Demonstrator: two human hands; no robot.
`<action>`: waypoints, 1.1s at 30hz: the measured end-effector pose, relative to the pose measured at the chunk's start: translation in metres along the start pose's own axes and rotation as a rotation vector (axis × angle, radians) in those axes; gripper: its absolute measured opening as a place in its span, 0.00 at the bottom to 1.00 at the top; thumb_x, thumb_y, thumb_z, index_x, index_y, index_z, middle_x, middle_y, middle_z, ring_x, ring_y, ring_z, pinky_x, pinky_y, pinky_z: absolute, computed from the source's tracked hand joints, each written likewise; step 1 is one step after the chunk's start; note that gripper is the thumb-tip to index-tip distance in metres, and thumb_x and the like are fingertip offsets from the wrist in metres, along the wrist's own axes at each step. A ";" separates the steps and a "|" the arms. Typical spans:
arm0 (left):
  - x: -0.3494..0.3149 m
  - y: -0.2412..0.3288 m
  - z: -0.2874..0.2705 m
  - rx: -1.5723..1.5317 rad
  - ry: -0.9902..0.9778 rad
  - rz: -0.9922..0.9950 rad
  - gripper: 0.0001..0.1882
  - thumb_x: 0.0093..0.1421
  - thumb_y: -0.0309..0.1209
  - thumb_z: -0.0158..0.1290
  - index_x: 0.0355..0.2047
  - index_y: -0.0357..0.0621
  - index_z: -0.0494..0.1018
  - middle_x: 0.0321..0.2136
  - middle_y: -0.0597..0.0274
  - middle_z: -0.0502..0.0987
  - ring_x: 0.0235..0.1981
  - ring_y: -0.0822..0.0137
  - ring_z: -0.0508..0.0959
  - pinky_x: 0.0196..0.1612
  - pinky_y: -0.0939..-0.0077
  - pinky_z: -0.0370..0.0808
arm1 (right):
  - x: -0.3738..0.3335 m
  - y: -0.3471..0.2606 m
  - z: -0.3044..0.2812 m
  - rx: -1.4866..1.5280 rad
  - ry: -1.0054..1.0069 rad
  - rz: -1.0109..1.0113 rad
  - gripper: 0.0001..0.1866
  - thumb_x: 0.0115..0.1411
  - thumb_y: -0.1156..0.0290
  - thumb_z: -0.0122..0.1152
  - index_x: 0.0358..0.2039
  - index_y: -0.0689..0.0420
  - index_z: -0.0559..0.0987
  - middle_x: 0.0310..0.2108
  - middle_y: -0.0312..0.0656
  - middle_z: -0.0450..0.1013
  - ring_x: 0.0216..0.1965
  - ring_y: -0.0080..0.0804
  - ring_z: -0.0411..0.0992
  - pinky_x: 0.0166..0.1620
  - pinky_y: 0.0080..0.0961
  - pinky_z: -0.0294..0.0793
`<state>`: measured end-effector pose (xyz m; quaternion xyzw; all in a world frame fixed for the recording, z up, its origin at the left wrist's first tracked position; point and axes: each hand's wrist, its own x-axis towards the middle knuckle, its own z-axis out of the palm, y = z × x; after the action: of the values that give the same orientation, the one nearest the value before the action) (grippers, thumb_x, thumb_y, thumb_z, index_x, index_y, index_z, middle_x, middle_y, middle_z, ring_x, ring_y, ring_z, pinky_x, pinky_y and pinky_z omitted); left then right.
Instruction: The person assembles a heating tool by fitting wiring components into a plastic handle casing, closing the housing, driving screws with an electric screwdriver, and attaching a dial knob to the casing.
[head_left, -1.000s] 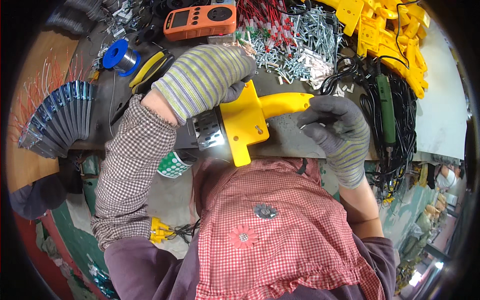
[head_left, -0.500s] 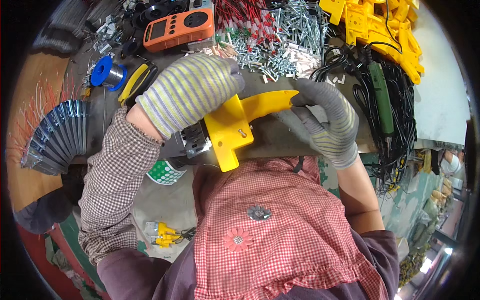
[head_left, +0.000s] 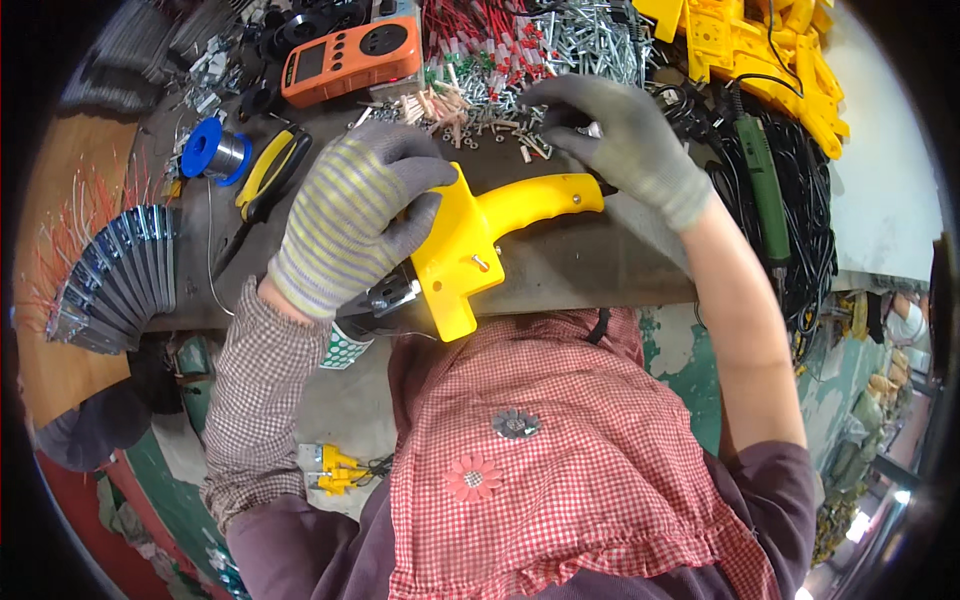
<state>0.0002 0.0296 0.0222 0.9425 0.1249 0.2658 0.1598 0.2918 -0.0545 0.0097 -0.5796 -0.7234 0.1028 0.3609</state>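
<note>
My left hand (head_left: 365, 215), in a striped glove with grey fingertips, is closed on the upper left edge of a yellow plastic tool housing (head_left: 465, 255). The housing's curved handle points right, with a screw near its tip. Metal parts (head_left: 393, 293) stick out at its left side, partly hidden by my hand. My right hand (head_left: 630, 150), also gloved, is over the near edge of the pile of screws (head_left: 598, 45), thumb and fingers apart and curved. A small pale bit shows between them; I cannot tell whether it is held.
An orange meter (head_left: 350, 62), a blue solder spool (head_left: 216, 151) and yellow-black pliers (head_left: 272, 172) lie left. Red-wired parts (head_left: 480, 35) sit at the back. On the right are a green electric screwdriver (head_left: 762, 185), black cables (head_left: 805, 235) and stacked yellow housings (head_left: 745, 45).
My right hand has left the handle's tip and moved up toward the screws, uncovering a screw in the handle. My left hand has shifted slightly, and the housing stays nearly in place.
</note>
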 end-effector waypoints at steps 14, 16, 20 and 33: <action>-0.003 0.041 0.001 -0.108 -0.141 -0.039 0.09 0.50 0.31 0.67 0.31 0.46 0.80 0.32 0.59 0.80 0.37 0.52 0.79 0.45 0.58 0.77 | 0.017 0.001 0.004 -0.078 -0.281 0.208 0.24 0.56 0.73 0.65 0.56 0.54 0.77 0.33 0.38 0.78 0.33 0.24 0.79 0.39 0.23 0.79; 0.000 0.042 0.002 -0.066 -0.188 -0.001 0.09 0.48 0.29 0.67 0.30 0.46 0.80 0.33 0.59 0.80 0.36 0.52 0.79 0.44 0.57 0.78 | 0.009 0.000 -0.021 0.279 -0.348 0.382 0.24 0.56 0.74 0.66 0.55 0.55 0.78 0.34 0.37 0.78 0.35 0.25 0.79 0.41 0.24 0.80; 0.005 0.045 0.000 -0.059 -0.187 0.068 0.09 0.48 0.28 0.67 0.30 0.47 0.80 0.33 0.59 0.80 0.36 0.52 0.79 0.43 0.57 0.77 | 0.001 0.001 -0.030 0.703 -0.452 0.575 0.28 0.52 0.73 0.68 0.56 0.56 0.77 0.36 0.33 0.76 0.35 0.18 0.74 0.38 0.16 0.75; 0.037 0.059 0.046 0.024 -0.096 -0.186 0.24 0.51 0.30 0.68 0.50 0.45 0.80 0.47 0.49 0.80 0.49 0.45 0.80 0.53 0.53 0.76 | -0.020 -0.033 -0.042 0.316 -0.406 0.286 0.23 0.56 0.75 0.66 0.53 0.60 0.79 0.42 0.42 0.81 0.44 0.27 0.79 0.48 0.26 0.80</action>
<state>0.0648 -0.0233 0.0238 0.9403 0.2073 0.2028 0.1782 0.2949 -0.0942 0.0505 -0.5798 -0.6670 0.3777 0.2763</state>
